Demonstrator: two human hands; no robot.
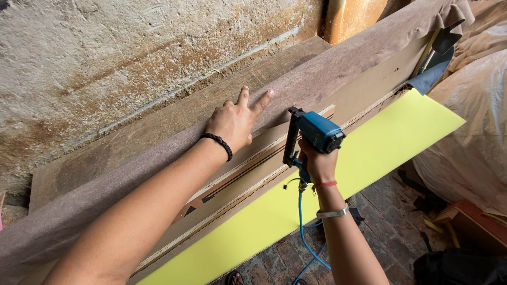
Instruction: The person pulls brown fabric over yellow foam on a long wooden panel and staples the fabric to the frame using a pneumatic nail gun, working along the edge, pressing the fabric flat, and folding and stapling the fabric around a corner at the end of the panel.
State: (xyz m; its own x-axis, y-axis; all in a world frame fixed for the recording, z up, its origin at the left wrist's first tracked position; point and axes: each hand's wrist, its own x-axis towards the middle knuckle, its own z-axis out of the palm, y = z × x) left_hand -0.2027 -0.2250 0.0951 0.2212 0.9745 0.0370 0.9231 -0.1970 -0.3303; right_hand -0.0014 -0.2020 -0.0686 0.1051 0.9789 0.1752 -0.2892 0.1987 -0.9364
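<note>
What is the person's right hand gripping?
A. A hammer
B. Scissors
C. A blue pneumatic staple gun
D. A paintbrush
C: the right hand grips a blue pneumatic staple gun with a blue air hose at its base, while the left hand presses the brown fabric.

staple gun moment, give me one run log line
left hand: pressing brown fabric flat | right hand: gripping blue staple gun, nose on wooden frame | yellow foam sheet below

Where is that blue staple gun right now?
In the head view, the blue staple gun sits just right of centre, gripped in the right hand, its nose against the wooden frame, with the left hand pressing fabric nearby.
</note>
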